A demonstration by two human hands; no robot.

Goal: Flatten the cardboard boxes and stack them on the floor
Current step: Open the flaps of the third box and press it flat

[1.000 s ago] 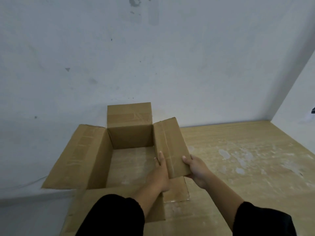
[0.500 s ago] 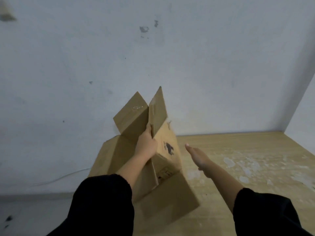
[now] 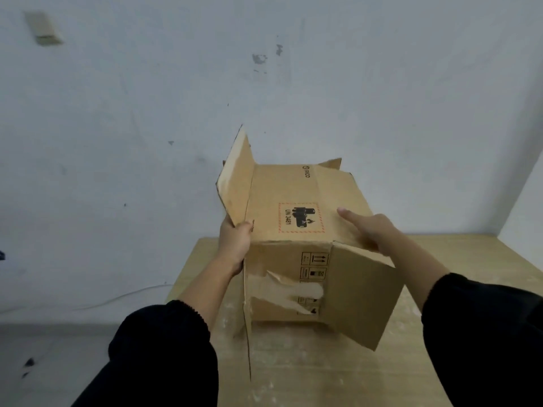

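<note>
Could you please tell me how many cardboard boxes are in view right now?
1. The cardboard box is over the wooden table, left hand gripping its left side, right hand resting on top. Others may lie out of frame.

Cardboard box (image 3: 296, 201) tipped over table (image 3: 455, 304), left hand (image 3: 235, 242) gripping, right hand (image 3: 367, 230) flat on top

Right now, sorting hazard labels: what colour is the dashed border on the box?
Red dashed border on the cardboard box; head view.
</note>
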